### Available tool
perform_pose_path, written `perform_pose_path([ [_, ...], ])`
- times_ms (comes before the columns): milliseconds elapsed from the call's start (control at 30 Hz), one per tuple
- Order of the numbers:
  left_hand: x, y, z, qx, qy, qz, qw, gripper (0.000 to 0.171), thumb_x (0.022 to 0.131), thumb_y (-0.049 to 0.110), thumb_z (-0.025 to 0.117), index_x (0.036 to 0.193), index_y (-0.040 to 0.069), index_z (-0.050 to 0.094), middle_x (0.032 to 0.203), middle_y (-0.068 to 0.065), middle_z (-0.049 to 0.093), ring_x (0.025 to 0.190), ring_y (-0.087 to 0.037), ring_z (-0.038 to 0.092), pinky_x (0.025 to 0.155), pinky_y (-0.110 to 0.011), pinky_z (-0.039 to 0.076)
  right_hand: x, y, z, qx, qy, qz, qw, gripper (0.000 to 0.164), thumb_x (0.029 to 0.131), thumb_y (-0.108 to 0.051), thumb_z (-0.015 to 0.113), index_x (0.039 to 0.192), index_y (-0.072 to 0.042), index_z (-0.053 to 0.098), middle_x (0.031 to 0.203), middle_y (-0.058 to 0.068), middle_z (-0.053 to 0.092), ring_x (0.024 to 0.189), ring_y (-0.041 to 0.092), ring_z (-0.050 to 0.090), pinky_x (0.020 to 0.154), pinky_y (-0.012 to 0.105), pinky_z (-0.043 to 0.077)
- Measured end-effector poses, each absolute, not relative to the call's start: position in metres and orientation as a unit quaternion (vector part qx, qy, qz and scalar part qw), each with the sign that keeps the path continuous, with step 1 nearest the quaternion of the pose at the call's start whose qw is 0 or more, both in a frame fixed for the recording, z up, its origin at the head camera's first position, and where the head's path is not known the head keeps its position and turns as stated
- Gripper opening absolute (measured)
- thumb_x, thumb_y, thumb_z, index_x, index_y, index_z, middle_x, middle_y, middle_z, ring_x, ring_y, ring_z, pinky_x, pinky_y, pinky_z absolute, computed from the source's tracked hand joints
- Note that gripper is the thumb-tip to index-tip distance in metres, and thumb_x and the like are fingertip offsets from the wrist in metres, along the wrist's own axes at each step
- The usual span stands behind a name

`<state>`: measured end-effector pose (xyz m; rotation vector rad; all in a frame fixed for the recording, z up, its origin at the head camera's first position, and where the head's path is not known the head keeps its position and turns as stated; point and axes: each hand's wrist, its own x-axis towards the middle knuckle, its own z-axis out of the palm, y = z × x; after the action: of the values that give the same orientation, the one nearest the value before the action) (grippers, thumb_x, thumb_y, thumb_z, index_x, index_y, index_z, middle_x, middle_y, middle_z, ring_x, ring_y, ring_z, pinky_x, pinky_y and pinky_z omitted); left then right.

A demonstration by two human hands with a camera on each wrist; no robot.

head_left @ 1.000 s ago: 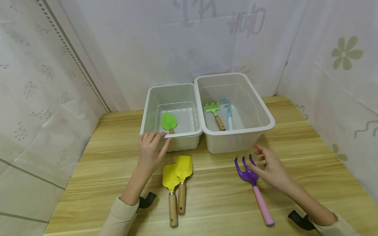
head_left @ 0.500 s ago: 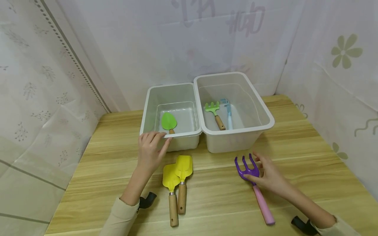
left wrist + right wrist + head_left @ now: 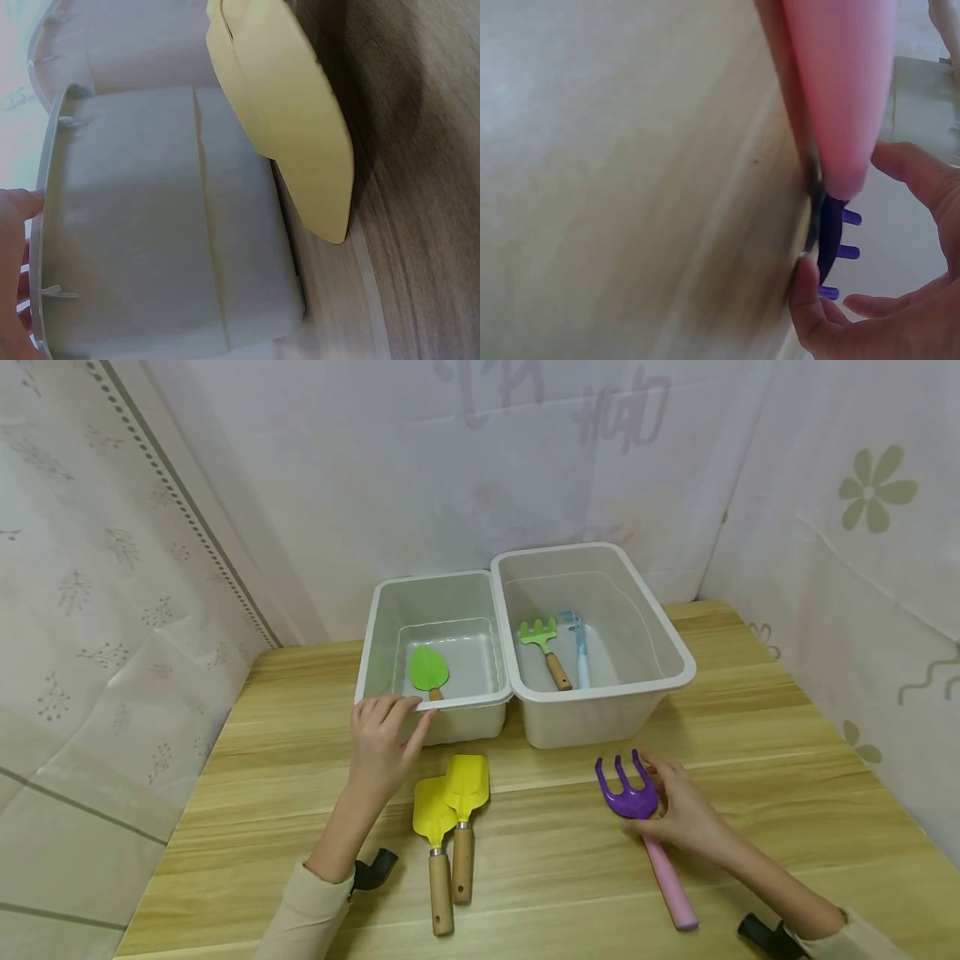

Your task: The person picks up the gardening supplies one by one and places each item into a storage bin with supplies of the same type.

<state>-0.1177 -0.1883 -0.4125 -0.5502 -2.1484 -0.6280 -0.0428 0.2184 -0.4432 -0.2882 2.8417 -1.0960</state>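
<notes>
My left hand (image 3: 381,739) grips the front rim of the smaller white plastic bin (image 3: 472,700), fingers over the edge and thumb outside. A green trowel (image 3: 429,668) with a wooden handle lies inside that bin. My right hand (image 3: 684,810) pinches a garden hand fork (image 3: 632,800) near its neck, thumb on one side and fingers curled on the other. The fork has a purple three-pronged head and a pink handle (image 3: 844,90); it lies on the table, prongs toward the bins. Two yellow shovels (image 3: 467,785) with wooden handles overlap near my left forearm.
A larger white bin (image 3: 606,693) stands against the smaller one's right side. It holds a green rake (image 3: 538,633) with a wooden handle and a light blue rake (image 3: 582,652). Patterned white cloth (image 3: 360,468) hangs behind and at both sides of the wooden table (image 3: 247,827).
My right hand has come back from beside the larger bin to the fork's neck, and its thumb and fingers have closed in around it. The left hand stays on the rim.
</notes>
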Motion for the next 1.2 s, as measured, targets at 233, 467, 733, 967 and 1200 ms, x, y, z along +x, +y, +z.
perform_pose_path([
  [233, -0.1175, -0.1889, -0.4126, -0.218, -0.853, -0.248, 0.405, 0.024, 0.085, 0.010, 0.086, 0.102, -0.003, 0.075, 0.094, -0.019, 0.073, 0.090, -0.038, 0.061, 0.091, -0.056, 0.044, -0.0423, 0.2196, -0.4493, -0.095, 0.932, -0.349, 0.021, 0.110, 0.065, -0.018, 0.101, 0.151, 0.016, 0.041, 0.126, 0.032, 0.060, 0.109, 0.044, 0.066, 0.091, 0.052, 0.059],
  [467, -0.1176, -0.1891, -0.4130, -0.218, -0.853, -0.246, 0.405, 0.024, 0.085, 0.011, 0.086, 0.102, -0.003, 0.075, 0.094, -0.019, 0.073, 0.089, -0.038, 0.061, 0.090, -0.056, 0.044, -0.0440, 0.2201, -0.4528, -0.087, 0.924, -0.371, 0.017, 0.103, 0.065, -0.007, 0.096, 0.150, 0.016, 0.043, 0.125, 0.033, 0.060, 0.099, 0.030, 0.064, 0.078, 0.025, 0.052],
  [733, -0.1178, -0.1892, -0.4121, -0.219, -0.854, -0.245, 0.404, 0.025, 0.086, 0.011, 0.085, 0.102, -0.004, 0.075, 0.094, -0.019, 0.074, 0.089, -0.038, 0.061, 0.090, -0.056, 0.045, -0.0430, 0.2188, -0.4528, -0.071, 0.914, -0.399, 0.022, 0.093, 0.069, 0.004, 0.088, 0.150, 0.015, 0.044, 0.127, 0.035, 0.058, 0.079, 0.012, 0.053, 0.062, 0.020, 0.047],
  [967, -0.1182, -0.1891, -0.4123, -0.221, -0.851, -0.248, 0.406, 0.025, 0.085, 0.010, 0.086, 0.102, -0.004, 0.075, 0.094, -0.019, 0.074, 0.089, -0.038, 0.060, 0.089, -0.056, 0.044, -0.0410, 0.2184, -0.4536, -0.063, 0.901, -0.428, 0.031, 0.088, 0.074, 0.008, 0.083, 0.151, 0.016, 0.042, 0.129, 0.037, 0.054, 0.067, 0.001, 0.052, 0.057, 0.021, 0.051],
  [1200, -0.1180, -0.1895, -0.4121, -0.219, -0.853, -0.246, 0.406, 0.025, 0.086, 0.012, 0.085, 0.102, -0.003, 0.075, 0.095, -0.019, 0.073, 0.089, -0.038, 0.061, 0.090, -0.056, 0.044, -0.0400, 0.2193, -0.4531, -0.060, 0.895, -0.442, 0.022, 0.082, 0.078, 0.007, 0.081, 0.150, 0.015, 0.043, 0.127, 0.038, 0.056, 0.063, 0.000, 0.054, 0.055, 0.022, 0.052],
])
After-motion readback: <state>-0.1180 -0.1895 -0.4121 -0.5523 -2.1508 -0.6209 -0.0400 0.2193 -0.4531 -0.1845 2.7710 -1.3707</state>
